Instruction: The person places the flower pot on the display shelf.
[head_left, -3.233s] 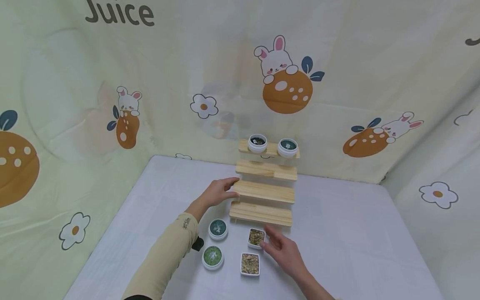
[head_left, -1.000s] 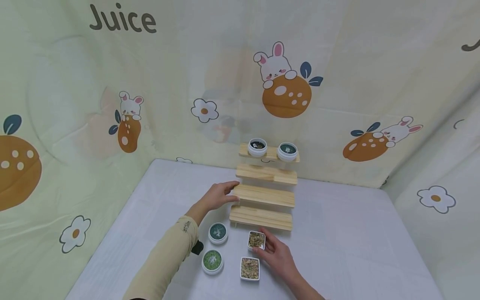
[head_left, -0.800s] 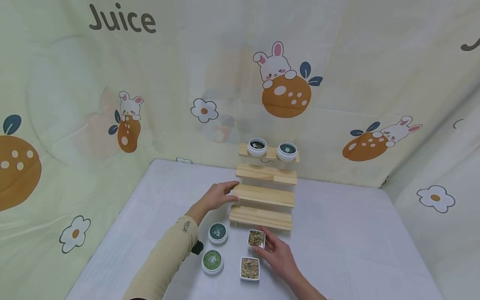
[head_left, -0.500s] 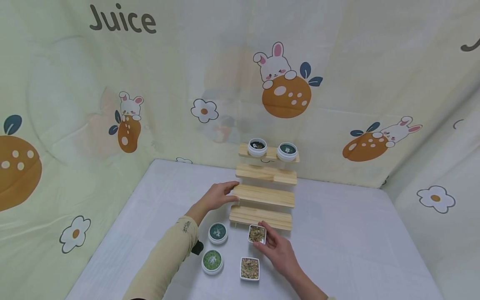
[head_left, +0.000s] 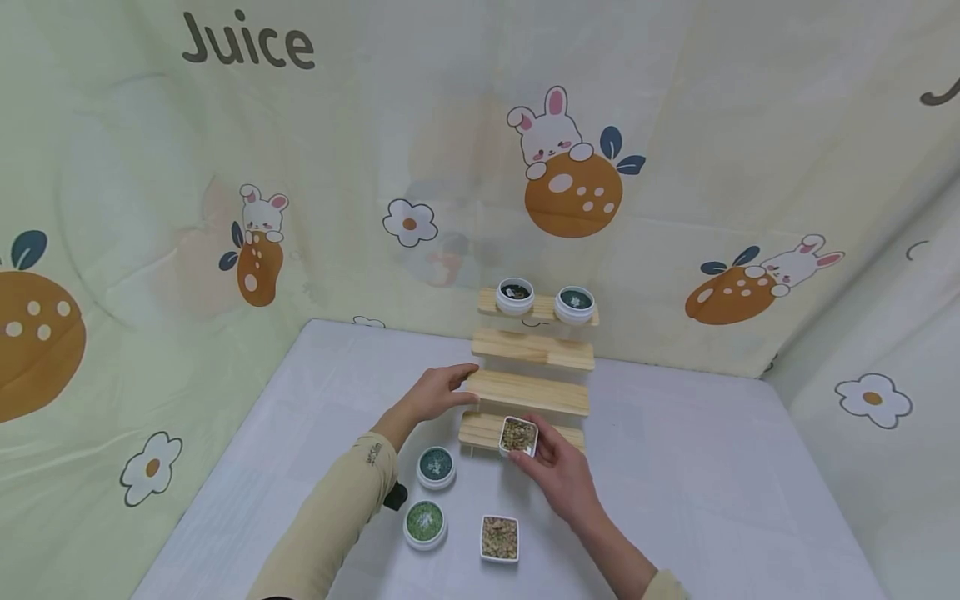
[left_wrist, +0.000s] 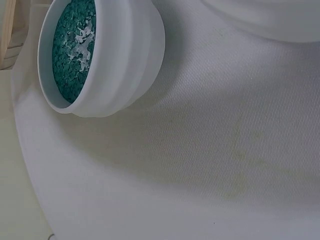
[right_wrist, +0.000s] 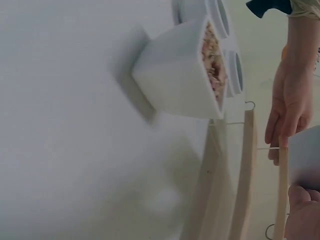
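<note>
Between thumb and fingers, my right hand [head_left: 564, 482] pinches a small white square bowl [head_left: 518, 437] of brownish granules. In the head view this bowl overlaps the lowest shelf of the stepped wooden rack [head_left: 528, 392]. The right wrist view shows the bowl's white side [right_wrist: 306, 155] at its right edge, above the fingertips. My left hand [head_left: 432, 395] grips the rack's left side, thumb and fingers around a shelf end. A second square bowl [head_left: 499, 538] of granules stands on the table in front.
Two round white bowls, one with teal filling [head_left: 436, 467] and one with green filling [head_left: 424, 523], stand by the left forearm. Two more round bowls, one dark-filled [head_left: 514, 297] and one teal-filled [head_left: 575, 305], sit on the top shelf. A printed curtain [head_left: 360, 150] hangs behind.
My right hand has closed on the rear square bowl, lifted it from the table and carried it forward to the lowest shelf. The left hand stays at the rack's side.
</note>
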